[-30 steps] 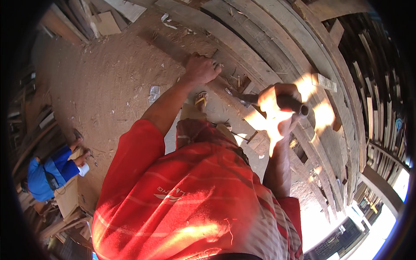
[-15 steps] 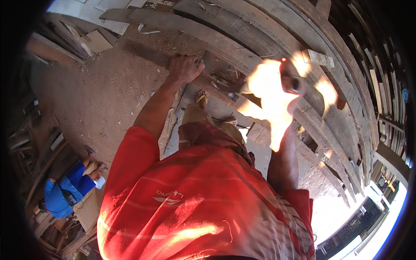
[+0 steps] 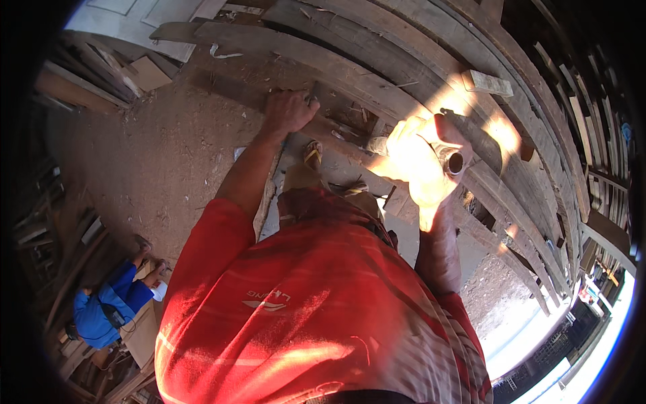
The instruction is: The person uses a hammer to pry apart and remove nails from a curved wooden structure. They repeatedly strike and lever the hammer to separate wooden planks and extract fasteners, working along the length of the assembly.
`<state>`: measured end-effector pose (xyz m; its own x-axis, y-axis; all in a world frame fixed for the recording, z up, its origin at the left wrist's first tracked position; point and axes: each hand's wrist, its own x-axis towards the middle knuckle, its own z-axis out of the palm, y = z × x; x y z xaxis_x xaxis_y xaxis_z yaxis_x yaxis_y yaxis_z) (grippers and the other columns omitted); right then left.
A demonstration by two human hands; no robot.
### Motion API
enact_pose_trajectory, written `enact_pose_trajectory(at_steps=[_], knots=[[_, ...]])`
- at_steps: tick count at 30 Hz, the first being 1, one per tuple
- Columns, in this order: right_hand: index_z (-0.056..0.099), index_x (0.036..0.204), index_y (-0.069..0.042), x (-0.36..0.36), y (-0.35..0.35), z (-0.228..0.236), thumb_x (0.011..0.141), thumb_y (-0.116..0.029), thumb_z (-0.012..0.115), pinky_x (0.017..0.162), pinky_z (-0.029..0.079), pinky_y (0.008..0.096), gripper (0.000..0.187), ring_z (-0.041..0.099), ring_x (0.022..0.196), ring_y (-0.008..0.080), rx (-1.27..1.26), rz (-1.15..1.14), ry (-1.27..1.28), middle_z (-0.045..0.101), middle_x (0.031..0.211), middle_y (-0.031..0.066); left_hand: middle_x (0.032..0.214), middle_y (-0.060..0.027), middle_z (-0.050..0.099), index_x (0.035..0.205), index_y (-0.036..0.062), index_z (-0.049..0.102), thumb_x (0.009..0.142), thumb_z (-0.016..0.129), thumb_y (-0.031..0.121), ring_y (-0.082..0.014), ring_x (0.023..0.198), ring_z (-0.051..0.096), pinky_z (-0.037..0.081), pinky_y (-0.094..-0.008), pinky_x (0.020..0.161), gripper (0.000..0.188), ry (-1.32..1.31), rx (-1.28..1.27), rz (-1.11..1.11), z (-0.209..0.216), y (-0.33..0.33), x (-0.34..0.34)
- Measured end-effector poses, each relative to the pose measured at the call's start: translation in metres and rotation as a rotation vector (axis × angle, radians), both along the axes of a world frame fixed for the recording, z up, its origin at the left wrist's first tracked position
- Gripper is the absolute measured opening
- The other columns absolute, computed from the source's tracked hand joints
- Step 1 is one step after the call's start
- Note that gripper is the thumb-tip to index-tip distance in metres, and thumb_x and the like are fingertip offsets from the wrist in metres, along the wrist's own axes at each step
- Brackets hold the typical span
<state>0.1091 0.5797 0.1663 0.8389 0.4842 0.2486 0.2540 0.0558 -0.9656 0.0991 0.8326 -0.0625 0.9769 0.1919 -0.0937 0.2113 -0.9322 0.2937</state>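
My left hand (image 3: pixel 291 111) is closed over a long wooden plank (image 3: pixel 235 89), which runs from the upper left toward the lower right in front of my legs. My right hand (image 3: pixel 420 158), bleached by strong sunlight, is closed around a tool with a round, hollow-looking end (image 3: pixel 455 162). That end faces up beside my wrist. A greyish cylindrical part (image 3: pixel 379 145) shows on the other side of the fist, close to the plank. Glare hides the tool's middle, so its exact kind cannot be made out.
Long, thick boards (image 3: pixel 377 50) lie stacked ahead and to the right, with a small wood block (image 3: pixel 490 83) on top. Leaning boards (image 3: pixel 101 81) stand at upper left. A person in blue (image 3: pixel 111 306) is low at left. My sandalled feet (image 3: pixel 313 156) are below the plank.
My right hand and the tool have tilted slightly, so the hollow end shows more plainly. My left hand stays on the plank. The view has shifted a little.
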Motion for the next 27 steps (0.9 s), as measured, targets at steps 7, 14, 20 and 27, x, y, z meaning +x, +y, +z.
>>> enact_pose_trajectory(at_steps=[7,14,20,27], knots=[[0.056,0.078,-0.004,-0.025,0.046,0.012,0.088,-0.014,0.069,0.056,0.043,0.029,0.019,0.052,0.058,0.0122,-0.074,-0.054,-0.101,0.053,0.066,0.0015,0.103,-0.0208,0.074,0.108,0.0084,0.075,0.09,0.058,0.048,-0.0391,0.093,0.072,0.056,-0.0487,0.087,0.047,0.156,0.047,-0.141,0.0,-0.003,-0.013],[0.054,0.075,-0.004,-0.022,-0.011,0.001,0.087,-0.011,0.066,0.054,0.041,0.0285,0.019,0.051,0.059,0.0114,0.02,-0.07,0.018,0.054,0.068,0.0003,0.1,-0.0181,0.075,0.102,0.0099,0.077,0.091,0.056,0.052,-0.033,0.096,0.073,0.055,-0.0472,0.091,0.049,-0.091,0.172,-0.074,-0.013,-0.008,-0.015],[0.055,0.076,-0.003,-0.044,0.04,0.0,0.086,-0.011,0.066,0.055,0.042,0.0281,0.017,0.052,0.06,0.0116,0.041,-0.084,-0.132,0.055,0.07,0.001,0.098,-0.0139,0.076,0.105,0.012,0.076,0.091,0.059,0.047,-0.0332,0.097,0.072,0.053,-0.0474,0.09,0.041,-0.03,-0.258,-0.092,0.002,-0.005,-0.028],[0.056,0.077,-0.002,-0.031,-0.015,0.001,0.085,-0.01,0.066,0.056,0.042,0.0275,0.016,0.054,0.062,0.0118,0.02,-0.17,0.049,0.057,0.071,0.0018,0.11,-0.0212,0.074,0.114,0.0106,0.074,0.092,0.053,0.05,-0.037,0.109,0.069,0.049,-0.0494,0.101,0.05,0.144,0.02,-0.05,-0.006,-0.022,-0.019]])
